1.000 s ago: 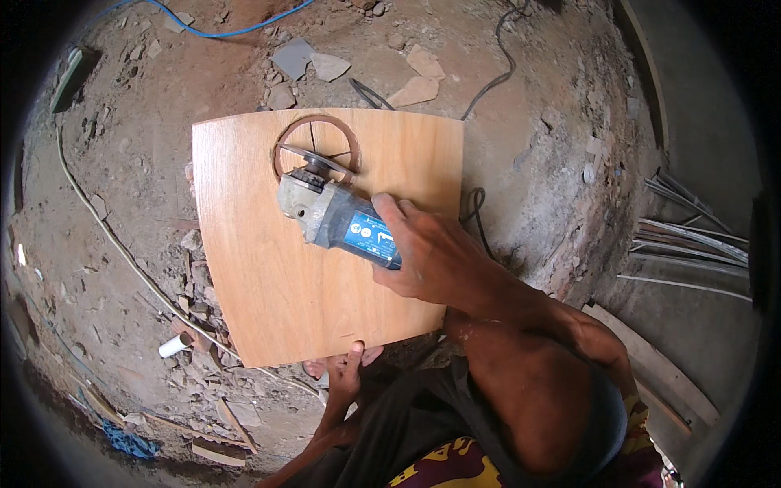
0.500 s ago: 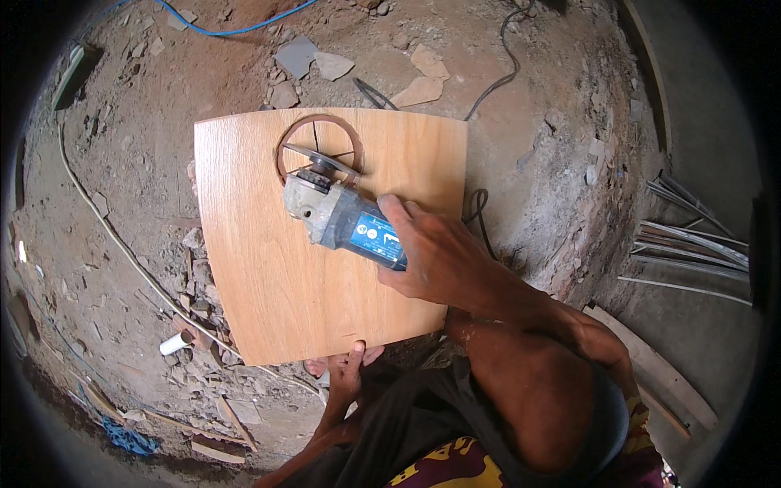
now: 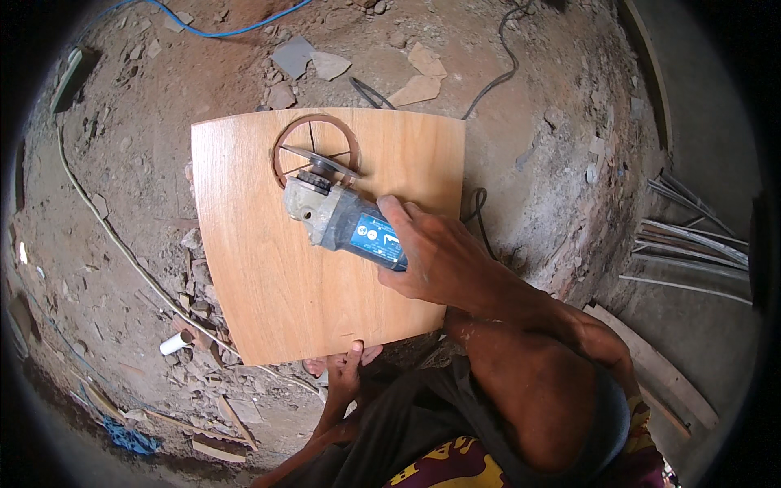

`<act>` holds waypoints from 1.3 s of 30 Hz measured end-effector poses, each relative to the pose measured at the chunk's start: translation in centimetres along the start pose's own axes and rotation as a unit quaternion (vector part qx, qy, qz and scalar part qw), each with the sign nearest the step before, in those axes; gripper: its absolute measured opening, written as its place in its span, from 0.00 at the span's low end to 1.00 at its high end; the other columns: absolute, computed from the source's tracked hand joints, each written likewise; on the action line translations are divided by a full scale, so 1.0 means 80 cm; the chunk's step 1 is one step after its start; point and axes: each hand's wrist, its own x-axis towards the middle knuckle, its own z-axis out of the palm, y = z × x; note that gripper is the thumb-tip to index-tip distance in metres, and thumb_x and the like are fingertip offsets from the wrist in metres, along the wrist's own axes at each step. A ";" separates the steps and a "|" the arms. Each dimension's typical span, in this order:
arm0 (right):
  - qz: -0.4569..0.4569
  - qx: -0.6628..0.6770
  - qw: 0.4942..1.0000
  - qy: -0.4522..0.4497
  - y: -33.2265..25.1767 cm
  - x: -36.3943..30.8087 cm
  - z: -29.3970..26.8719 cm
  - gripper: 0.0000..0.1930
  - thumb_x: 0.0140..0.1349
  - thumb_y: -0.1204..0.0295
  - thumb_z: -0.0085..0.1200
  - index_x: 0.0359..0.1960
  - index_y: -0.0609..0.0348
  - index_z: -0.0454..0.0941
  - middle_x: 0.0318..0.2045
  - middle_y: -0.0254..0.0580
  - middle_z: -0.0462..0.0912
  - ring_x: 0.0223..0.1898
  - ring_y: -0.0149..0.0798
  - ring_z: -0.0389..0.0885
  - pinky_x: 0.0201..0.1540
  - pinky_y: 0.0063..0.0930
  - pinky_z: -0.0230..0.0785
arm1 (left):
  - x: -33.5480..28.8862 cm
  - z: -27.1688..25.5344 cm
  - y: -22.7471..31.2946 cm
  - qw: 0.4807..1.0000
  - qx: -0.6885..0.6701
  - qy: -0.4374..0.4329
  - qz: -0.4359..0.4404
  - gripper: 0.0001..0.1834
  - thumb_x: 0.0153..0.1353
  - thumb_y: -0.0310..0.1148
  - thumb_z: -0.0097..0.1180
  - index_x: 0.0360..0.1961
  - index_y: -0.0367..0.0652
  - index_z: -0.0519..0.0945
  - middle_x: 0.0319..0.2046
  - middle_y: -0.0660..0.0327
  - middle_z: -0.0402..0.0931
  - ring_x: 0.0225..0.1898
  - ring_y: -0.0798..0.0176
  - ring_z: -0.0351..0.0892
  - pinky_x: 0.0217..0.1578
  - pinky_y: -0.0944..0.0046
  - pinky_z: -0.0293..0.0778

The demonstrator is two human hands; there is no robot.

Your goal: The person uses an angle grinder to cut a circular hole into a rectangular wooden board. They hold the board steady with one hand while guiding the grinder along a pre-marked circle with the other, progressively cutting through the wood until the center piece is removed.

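Note:
My right hand (image 3: 431,252) is wrapped round the body of an angle grinder (image 3: 346,221) with a blue label. The grinder's thin disc (image 3: 316,158) is tilted over a round cut in a square wood-grain tile (image 3: 301,276). That circular groove (image 3: 351,134) shows reddish-brown, and dark straight cuts cross inside it. Whether the disc touches the tile, I cannot tell. At the near edge, my left hand (image 3: 347,370) grips the tile, thumb on top and the other fingers mostly hidden beneath.
Broken tile pieces (image 3: 425,75) lie on the rough dirt floor beyond the tile. A dark cord (image 3: 508,61) runs at the upper right, and a pale cable (image 3: 122,248) crosses the left. Thin metal strips (image 3: 691,244) lie far right. A white pipe piece (image 3: 175,343) rests among rubble.
The tile, with its circular cut, has shifted very slightly to the left in the view. Both hands keep their holds, and the grinder stays almost in place.

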 end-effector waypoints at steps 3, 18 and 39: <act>0.003 -0.008 1.000 -0.015 0.001 0.000 0.000 0.41 0.57 0.67 0.75 0.69 0.72 0.69 0.47 0.66 0.85 0.47 0.67 0.88 0.51 0.55 0.83 | 0.000 0.000 -0.002 1.000 -0.007 -0.001 0.009 0.19 0.86 0.30 0.52 0.61 0.17 0.75 0.51 0.34 0.87 0.54 0.42 0.92 0.63 0.42 0.88; 0.033 -0.010 0.999 -0.008 -0.011 -0.013 -0.015 0.36 0.60 0.68 0.71 0.68 0.65 0.70 0.50 0.66 0.86 0.50 0.73 0.87 0.52 0.59 0.81 | 0.003 -0.002 -0.003 0.999 0.016 -0.044 0.012 0.23 0.87 0.34 0.49 0.65 0.19 0.78 0.57 0.39 0.87 0.60 0.48 0.89 0.67 0.49 0.84; 0.065 0.084 0.988 0.115 -0.039 -0.006 -0.097 0.30 0.62 0.65 0.76 0.62 0.67 0.78 0.45 0.48 0.88 0.45 0.39 0.85 0.55 0.37 0.77 | 0.022 -0.131 0.322 0.877 0.415 0.107 0.218 0.41 0.77 0.70 0.54 0.55 0.35 0.86 0.43 0.58 0.84 0.46 0.64 0.81 0.46 0.60 0.75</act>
